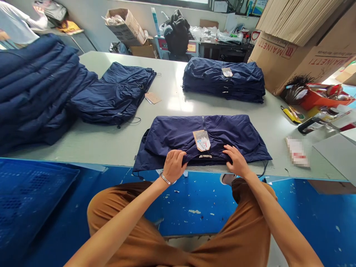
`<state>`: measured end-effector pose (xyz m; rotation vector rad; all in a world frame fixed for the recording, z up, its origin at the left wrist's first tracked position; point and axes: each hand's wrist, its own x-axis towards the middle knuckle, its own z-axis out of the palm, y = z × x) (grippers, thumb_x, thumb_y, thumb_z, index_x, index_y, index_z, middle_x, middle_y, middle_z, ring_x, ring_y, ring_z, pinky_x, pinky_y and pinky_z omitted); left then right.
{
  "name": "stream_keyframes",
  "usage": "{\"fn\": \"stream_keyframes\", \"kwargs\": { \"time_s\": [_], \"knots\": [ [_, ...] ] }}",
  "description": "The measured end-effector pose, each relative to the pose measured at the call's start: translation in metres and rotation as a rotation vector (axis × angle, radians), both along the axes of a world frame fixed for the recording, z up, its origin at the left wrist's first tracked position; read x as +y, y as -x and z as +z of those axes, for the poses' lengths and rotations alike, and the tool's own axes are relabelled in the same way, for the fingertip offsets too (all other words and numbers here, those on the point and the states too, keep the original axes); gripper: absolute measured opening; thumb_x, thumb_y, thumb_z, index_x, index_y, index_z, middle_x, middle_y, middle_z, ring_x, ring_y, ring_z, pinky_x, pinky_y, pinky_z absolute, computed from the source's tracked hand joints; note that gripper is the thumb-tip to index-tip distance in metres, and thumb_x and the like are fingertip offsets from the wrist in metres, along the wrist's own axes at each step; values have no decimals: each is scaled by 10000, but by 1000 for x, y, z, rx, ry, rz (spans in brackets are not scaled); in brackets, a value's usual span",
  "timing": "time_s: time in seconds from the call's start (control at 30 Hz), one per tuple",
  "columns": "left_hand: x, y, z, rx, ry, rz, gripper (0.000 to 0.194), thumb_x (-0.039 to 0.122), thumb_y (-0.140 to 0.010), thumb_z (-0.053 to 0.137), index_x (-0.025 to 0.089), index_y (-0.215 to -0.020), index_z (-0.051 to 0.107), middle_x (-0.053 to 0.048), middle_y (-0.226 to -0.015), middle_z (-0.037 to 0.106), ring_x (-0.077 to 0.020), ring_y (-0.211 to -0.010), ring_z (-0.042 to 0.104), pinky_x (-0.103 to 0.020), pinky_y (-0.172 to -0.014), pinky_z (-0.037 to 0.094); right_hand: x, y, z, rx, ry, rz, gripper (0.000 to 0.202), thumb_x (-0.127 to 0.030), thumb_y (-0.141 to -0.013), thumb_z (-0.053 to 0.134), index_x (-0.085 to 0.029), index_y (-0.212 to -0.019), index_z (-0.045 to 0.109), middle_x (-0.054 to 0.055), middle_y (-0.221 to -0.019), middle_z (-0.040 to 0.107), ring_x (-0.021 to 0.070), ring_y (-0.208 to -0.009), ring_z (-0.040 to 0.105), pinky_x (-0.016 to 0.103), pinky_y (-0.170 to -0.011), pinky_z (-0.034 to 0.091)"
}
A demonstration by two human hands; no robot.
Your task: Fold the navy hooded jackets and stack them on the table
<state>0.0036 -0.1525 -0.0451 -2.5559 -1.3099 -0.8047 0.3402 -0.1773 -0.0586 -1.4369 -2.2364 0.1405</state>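
Note:
A folded navy jacket (pixel 175 133) lies across the near edge of the table, its zip in the middle and a paper hang tag (pixel 202 141) on top. My left hand (pixel 174 164), with a bracelet at the wrist, has its fingers curled over the jacket's near edge, left of the tag. On the other side of the tag, my right hand (pixel 236 160) holds the same edge between fingers and thumb. A small pale label (pixel 205 156) shows on the fabric between the two hands. Drawcords hang from the jacket's lower corners.
Another navy garment (pixel 114 96) and a large navy pile (pixel 33 92) lie to the left. Folded jackets form a stack (pixel 222 79) at the back. Along the right stand cartons (pixel 297 59), a cutter (pixel 290 114) and an orange basket (pixel 319 100). Someone's sleeve (pixel 16 22) shows far left.

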Motion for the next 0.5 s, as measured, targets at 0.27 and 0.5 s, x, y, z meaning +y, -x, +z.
{"fn": "stream_keyframes", "kwargs": {
  "time_s": [0.27,0.5],
  "knots": [
    [-1,14,-9,39,97,-96,277,205,-944,472,219,-1105,698,-90,-1127,702,-263,-1178,585,-448,-1038,438,-14,-2,4,-187,111,-56,666,-95,-815,399,-183,-1473,455,73,-1582,389,239,-1488,303,557,-1222,143],
    [-6,14,13,-38,140,-84,507,281,-963,433,216,-1462,495,-90,-1414,589,-276,-1406,442,-544,-1207,270,-1,4,22,-47,56,-103,463,-276,-914,451,-211,-1349,595,96,-1416,593,265,-1358,488,558,-1186,238]
  ]
}}
